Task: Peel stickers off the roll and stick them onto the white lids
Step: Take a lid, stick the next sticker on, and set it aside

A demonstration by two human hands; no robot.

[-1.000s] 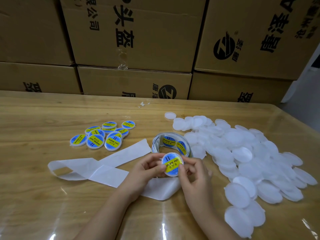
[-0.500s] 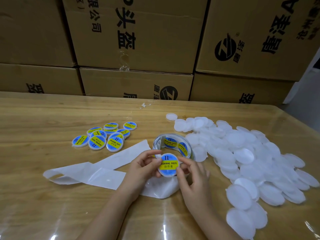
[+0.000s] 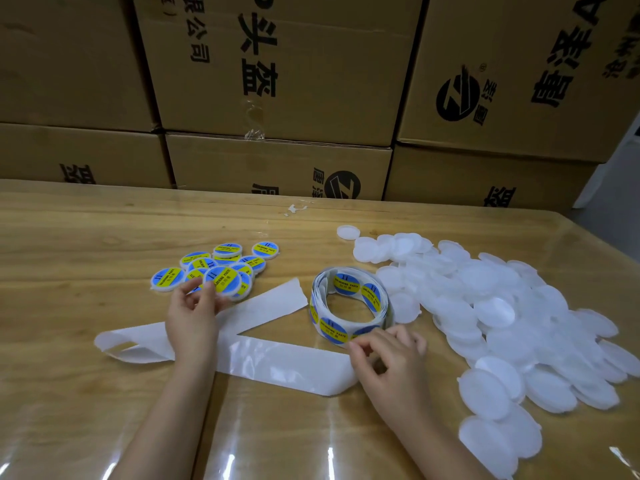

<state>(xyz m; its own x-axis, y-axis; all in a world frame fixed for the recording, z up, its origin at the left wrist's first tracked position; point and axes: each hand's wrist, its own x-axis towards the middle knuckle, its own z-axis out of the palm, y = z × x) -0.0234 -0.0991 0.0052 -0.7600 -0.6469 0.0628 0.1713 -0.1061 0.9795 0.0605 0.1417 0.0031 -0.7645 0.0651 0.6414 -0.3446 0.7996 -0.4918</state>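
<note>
A roll of blue and yellow stickers lies on the table's middle. My right hand is at its near edge, thumb and forefinger pinching a sticker on the roll. My left hand reaches to the pile of stickered lids at the left. Its fingertips hold the edge of one stickered lid on top of that pile. A big heap of plain white lids covers the right side.
A long strip of empty white backing paper trails from the roll across the table under my left wrist. Stacked cardboard boxes wall off the far edge. A lone white lid lies behind the heap.
Both hands held the stickered lid in front of the roll. My left hand has carried it left to the stickered pile, and my right hand has gone to the roll.
</note>
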